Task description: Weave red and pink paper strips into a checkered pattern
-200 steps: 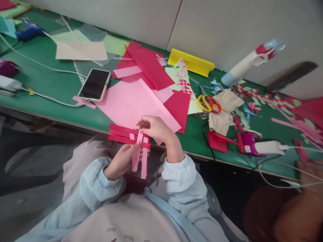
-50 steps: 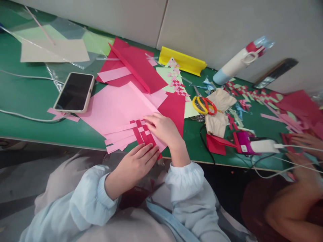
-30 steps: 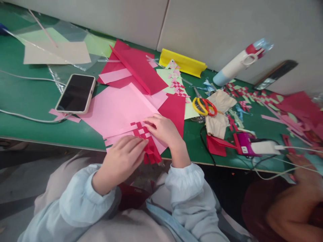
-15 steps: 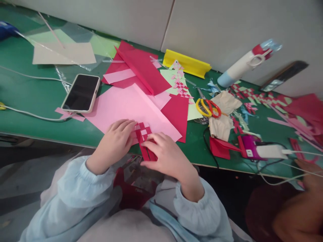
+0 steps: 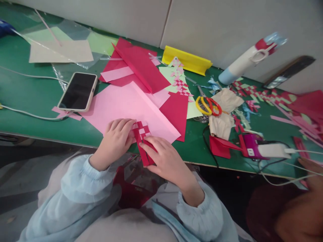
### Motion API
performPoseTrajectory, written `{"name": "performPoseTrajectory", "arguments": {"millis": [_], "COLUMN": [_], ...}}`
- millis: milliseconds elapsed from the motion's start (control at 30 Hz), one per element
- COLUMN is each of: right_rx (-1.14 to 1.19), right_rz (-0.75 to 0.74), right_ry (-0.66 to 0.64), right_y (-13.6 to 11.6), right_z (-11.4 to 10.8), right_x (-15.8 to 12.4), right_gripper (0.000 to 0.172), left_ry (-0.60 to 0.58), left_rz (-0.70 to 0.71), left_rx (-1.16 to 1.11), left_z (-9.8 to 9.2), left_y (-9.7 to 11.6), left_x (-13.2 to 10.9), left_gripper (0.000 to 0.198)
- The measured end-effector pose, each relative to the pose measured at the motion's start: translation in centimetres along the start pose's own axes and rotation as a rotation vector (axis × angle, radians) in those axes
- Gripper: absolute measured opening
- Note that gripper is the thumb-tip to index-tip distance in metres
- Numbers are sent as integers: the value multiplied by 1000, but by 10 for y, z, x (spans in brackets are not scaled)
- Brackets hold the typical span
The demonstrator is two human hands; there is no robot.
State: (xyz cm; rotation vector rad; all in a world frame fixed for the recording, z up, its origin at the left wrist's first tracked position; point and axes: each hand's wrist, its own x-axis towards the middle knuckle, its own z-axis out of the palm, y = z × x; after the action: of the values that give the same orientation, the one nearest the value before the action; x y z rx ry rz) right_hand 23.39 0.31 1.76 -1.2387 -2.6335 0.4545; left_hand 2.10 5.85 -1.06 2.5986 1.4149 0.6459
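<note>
A small weave of red and pink paper strips (image 5: 142, 131) lies at the table's front edge, over a big pink paper sheet (image 5: 113, 104). Its upper part is a red-and-pink checker, and loose red strips hang down toward me. My left hand (image 5: 117, 139) is closed on the left side of the weave, fingertips at its upper left corner. From the right, my right hand (image 5: 166, 158) grips the red strips, with thumb and fingers bent over them. Part of the weave is hidden beneath the right fingers.
A phone (image 5: 78, 90) lies left of the pink sheet, red paper (image 5: 143, 70) behind it. Scissors (image 5: 208, 105), a cloth pouch (image 5: 222, 126), a power adapter (image 5: 254, 146) and a bottle (image 5: 247, 62) are on the right. Another person's hand (image 5: 311, 174) shows at the far right.
My right fingers have shifted slightly down along the red strips, and more of the checkered part shows. My left hand stays at the left side. The view has shifted a little.
</note>
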Motion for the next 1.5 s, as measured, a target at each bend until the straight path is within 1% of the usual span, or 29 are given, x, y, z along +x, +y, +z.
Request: {"name": "performPoseTrajectory", "arguments": {"millis": [300, 500, 800, 900, 967, 1200, 1300, 1400, 1500], "right_rx": [6, -19, -2, -18, -26, -30, -43, -65, -88], "right_rz": [-33, -32, -63, -67, -72, -99, -102, -53, 37], "right_ry": [40, 36, 31, 29, 39, 93, 144, 211, 275], "right_y": [3, 2, 4, 4, 5, 7, 6, 4, 1], "right_z": [4, 3, 2, 2, 3, 5, 4, 2, -2], "right_x": [-2, -2, -4, -4, -4, -2, 1, 4, 7], "right_gripper": [59, 54, 72, 74, 71, 45, 34, 28, 29], "left_ry": [15, 5, 18, 36, 51, 80, 87, 68, 2], "left_rz": [-4, -5, 6, -1, -5, 8, 41, 136, 192], "left_rx": [-38, -58, -56, -61, -65, -52, -55, -77, -101], "left_z": [0, 0, -1, -3, -7, -22, -28, -32, -33], "left_y": [0, -1, -1, 0, 1, -3, -2, -1, 1], "left_x": [0, -1, -1, -1, -1, -7, -10, -12, -13], "left_gripper": [39, 37, 34, 33, 32, 27, 23, 20, 21]}}
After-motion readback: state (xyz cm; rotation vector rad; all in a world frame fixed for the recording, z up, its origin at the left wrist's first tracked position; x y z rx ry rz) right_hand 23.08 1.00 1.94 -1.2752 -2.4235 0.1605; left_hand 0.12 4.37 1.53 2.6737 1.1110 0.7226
